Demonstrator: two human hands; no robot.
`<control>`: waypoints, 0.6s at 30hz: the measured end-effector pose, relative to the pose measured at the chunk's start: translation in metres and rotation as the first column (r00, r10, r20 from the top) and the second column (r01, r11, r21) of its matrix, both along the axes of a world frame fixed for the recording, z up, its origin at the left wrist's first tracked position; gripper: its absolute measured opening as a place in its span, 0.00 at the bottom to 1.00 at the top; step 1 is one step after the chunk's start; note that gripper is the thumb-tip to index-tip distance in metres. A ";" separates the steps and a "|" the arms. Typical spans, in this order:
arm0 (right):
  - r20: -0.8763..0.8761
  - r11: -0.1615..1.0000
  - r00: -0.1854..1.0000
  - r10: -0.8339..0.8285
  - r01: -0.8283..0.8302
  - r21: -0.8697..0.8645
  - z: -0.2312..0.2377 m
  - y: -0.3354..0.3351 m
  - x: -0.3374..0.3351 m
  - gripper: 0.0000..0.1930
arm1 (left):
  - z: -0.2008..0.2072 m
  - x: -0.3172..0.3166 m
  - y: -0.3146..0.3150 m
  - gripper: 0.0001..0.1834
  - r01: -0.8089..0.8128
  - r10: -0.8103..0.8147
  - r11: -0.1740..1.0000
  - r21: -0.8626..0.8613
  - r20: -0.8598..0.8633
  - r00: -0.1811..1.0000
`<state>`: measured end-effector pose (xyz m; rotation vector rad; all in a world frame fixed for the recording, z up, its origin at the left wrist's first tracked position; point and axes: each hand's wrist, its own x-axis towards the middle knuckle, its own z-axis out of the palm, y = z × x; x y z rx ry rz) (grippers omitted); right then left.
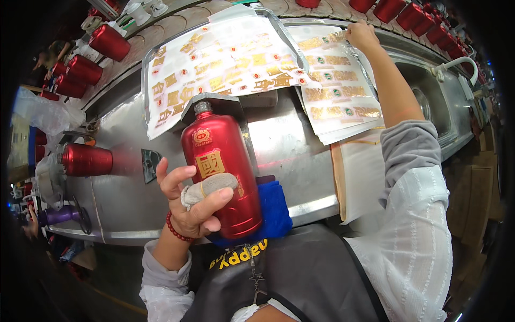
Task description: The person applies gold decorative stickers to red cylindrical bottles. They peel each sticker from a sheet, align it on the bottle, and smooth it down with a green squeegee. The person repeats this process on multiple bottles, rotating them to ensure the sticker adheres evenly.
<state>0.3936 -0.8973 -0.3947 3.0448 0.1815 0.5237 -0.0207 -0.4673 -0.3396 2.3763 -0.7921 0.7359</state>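
The left hand's fingers (pixel 171 181) are spread and unclenched, the grey cloth-wrapped digit crossing the front of a red metallic bottle (pixel 233 161); firm contact cannot be told. The bottle tilts before the person's torso, its base by a blue cloth (pixel 276 206). The right hand (pixel 362 36) is at the far edge of a stack of gold sticker sheets (pixel 337 78); whether it pinches one cannot be told. Left of that, a larger sticker sheet (pixel 220 67) covers a metal tray (pixel 145 88). Another red bottle (pixel 88 160) lies farther left on the steel surface (pixel 126 204).
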 end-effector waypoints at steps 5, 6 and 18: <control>-0.134 0.955 0.946 0.296 -0.294 0.033 0.094 0.017 -0.026 0.13 | 0.023 0.024 0.005 0.34 0.019 -0.018 0.998 0.058 -0.023 1.000; -0.157 0.921 0.910 0.384 -0.365 0.139 0.130 0.051 -0.058 0.11 | 0.025 0.028 0.011 0.35 0.024 -0.023 0.995 0.101 -0.012 1.000; -0.055 0.791 0.790 0.611 -0.608 0.069 0.281 0.132 -0.267 0.11 | 0.020 0.026 0.001 0.30 0.018 -0.021 0.998 0.056 0.044 0.999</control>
